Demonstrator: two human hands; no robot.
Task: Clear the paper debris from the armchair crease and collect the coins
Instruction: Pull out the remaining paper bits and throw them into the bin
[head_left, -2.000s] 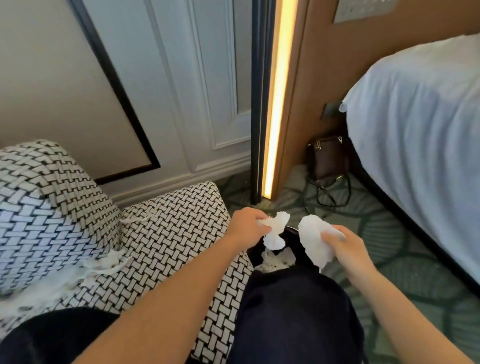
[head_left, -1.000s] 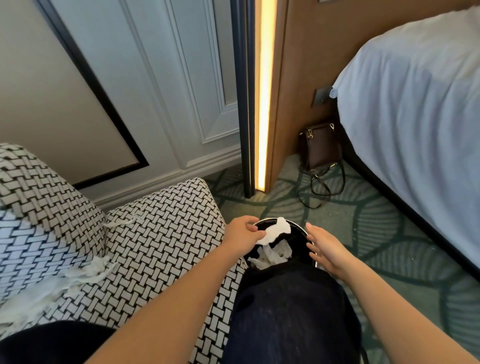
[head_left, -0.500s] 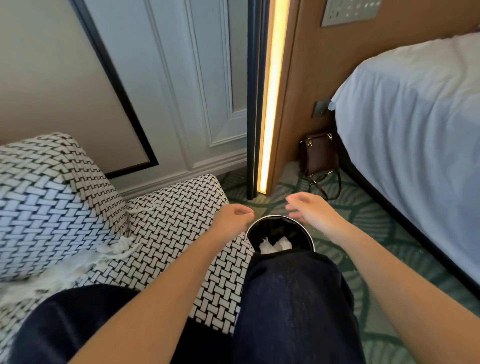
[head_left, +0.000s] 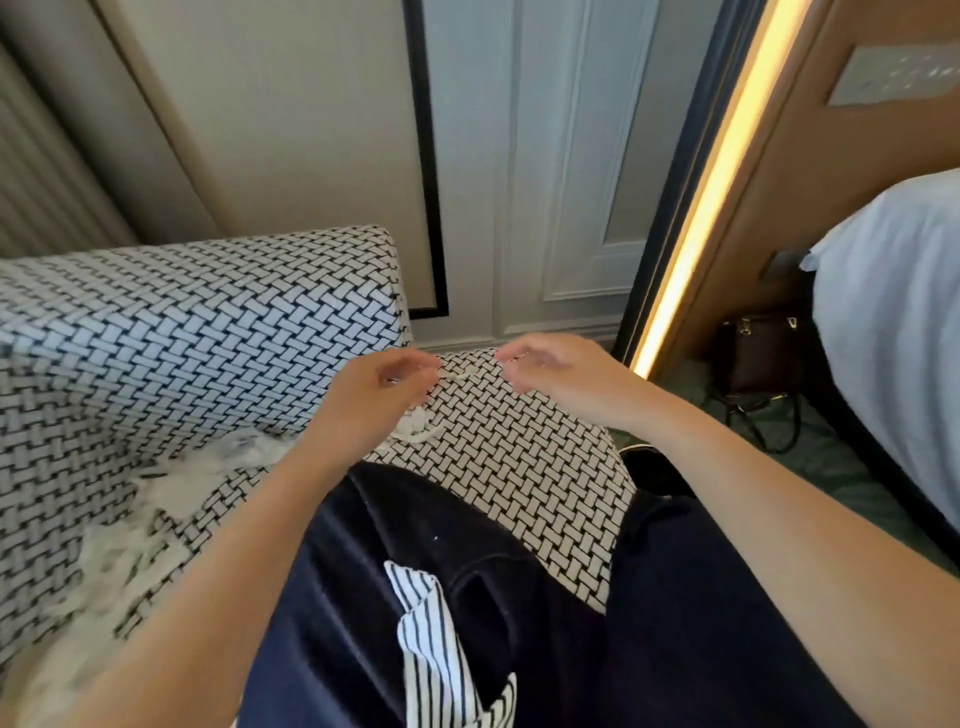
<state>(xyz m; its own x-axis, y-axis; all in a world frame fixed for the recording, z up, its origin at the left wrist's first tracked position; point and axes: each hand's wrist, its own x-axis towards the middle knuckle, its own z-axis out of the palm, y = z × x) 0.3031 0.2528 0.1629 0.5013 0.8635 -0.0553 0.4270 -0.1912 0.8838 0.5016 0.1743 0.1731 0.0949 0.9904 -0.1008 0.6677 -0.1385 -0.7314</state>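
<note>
Left hand (head_left: 374, 384) and right hand (head_left: 550, 369) have swung back to hover over the armchair (head_left: 208, 322) seat.

On my feed both hands hang over the armchair (head_left: 208, 322) seat, near each other but apart. The left hand (head_left: 371, 387) curls its fingers at one end of a thin paper strip (head_left: 460, 372) lying on the seat; I cannot tell if it pinches it. The right hand (head_left: 553, 371) is loosely curled, holding nothing. Shredded paper (head_left: 171, 488) fills the crease at left, a small wad (head_left: 415, 428) just beside the left hand. A handbag (head_left: 758, 353) sits on the carpet by the bed (head_left: 893, 322)
</note>
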